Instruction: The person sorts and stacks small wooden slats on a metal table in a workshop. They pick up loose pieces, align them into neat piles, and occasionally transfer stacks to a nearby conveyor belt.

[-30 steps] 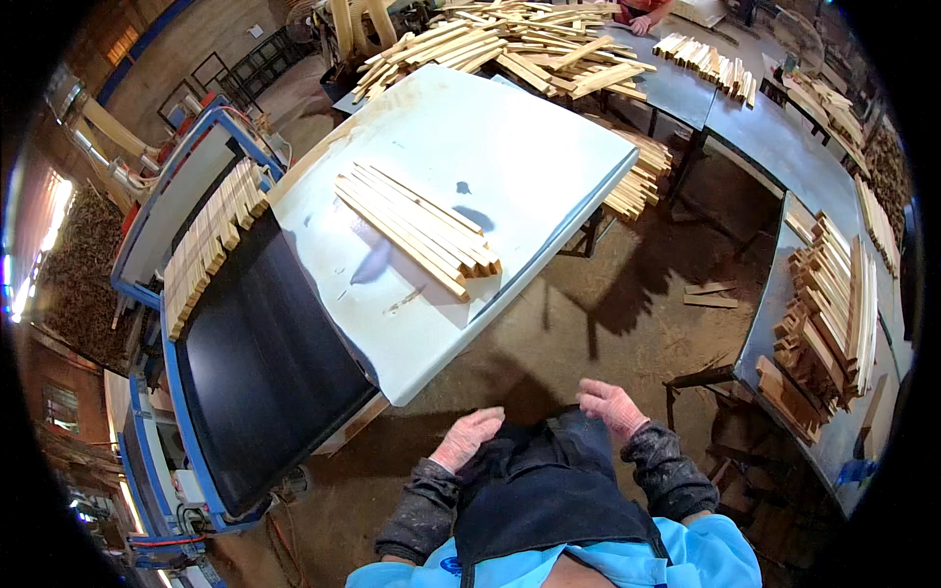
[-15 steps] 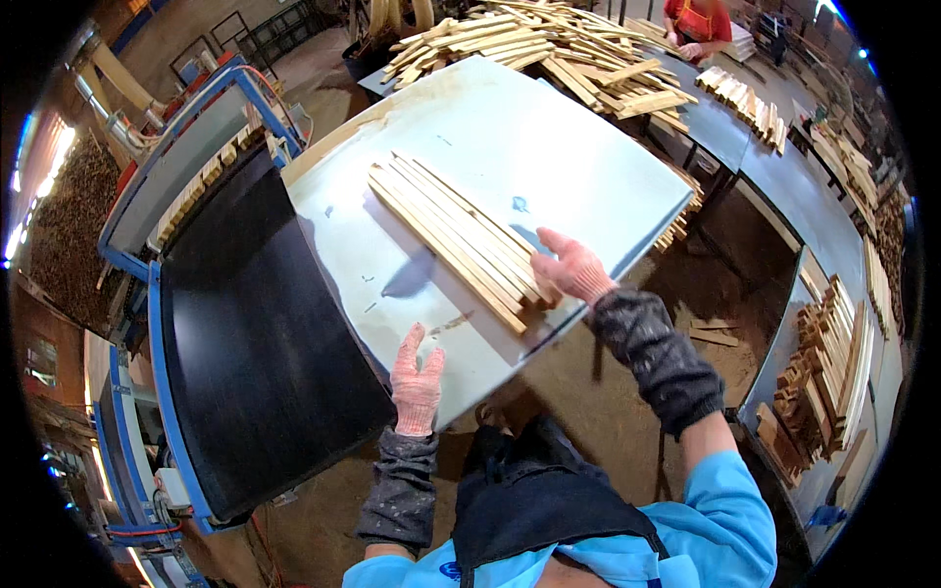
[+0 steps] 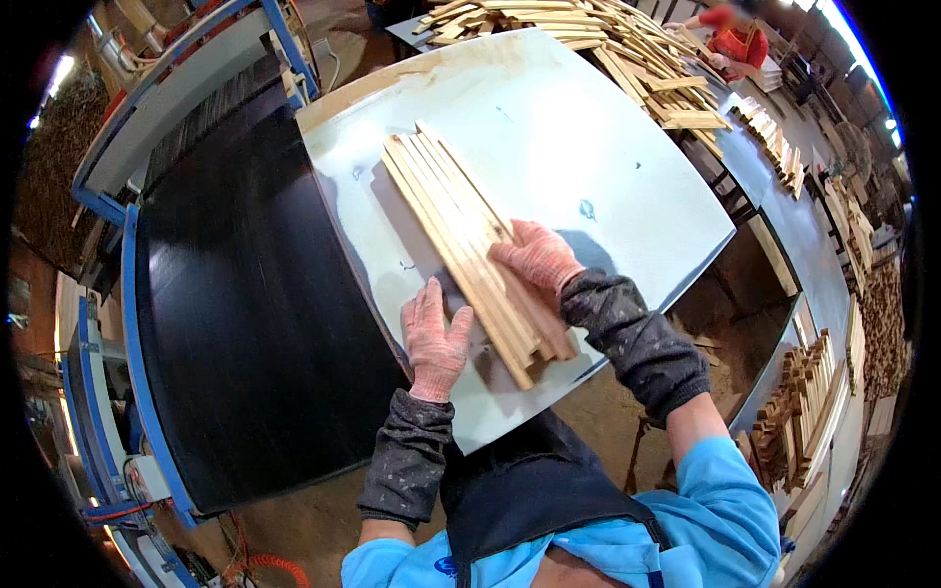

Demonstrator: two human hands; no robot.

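Several pale wooden strips (image 3: 456,235) lie side by side as a bundle on the white sheet-topped table (image 3: 598,147), slanting from far left to near right. My gloved right hand (image 3: 537,257) is closed over the bundle's right edge, thumb and fingers on the strips. At the bundle's left edge, close to its near end, my gloved left hand (image 3: 436,343) has its fingers stretched out and its thumb apart. It holds nothing, and I cannot tell whether it touches the strips. The strips' near ends are uneven and slightly blurred.
A black conveyor belt (image 3: 235,323) in a blue frame (image 3: 137,363) runs along the table's left side. Behind the table is a large heap of wooden strips (image 3: 627,49). More strips (image 3: 799,402) lie on the right. A person in red (image 3: 740,44) works at the back.
My right hand has closed onto the strips' right edge. My left hand has come nearer their left side. The bundle now points more straight away from me. The view has shifted.
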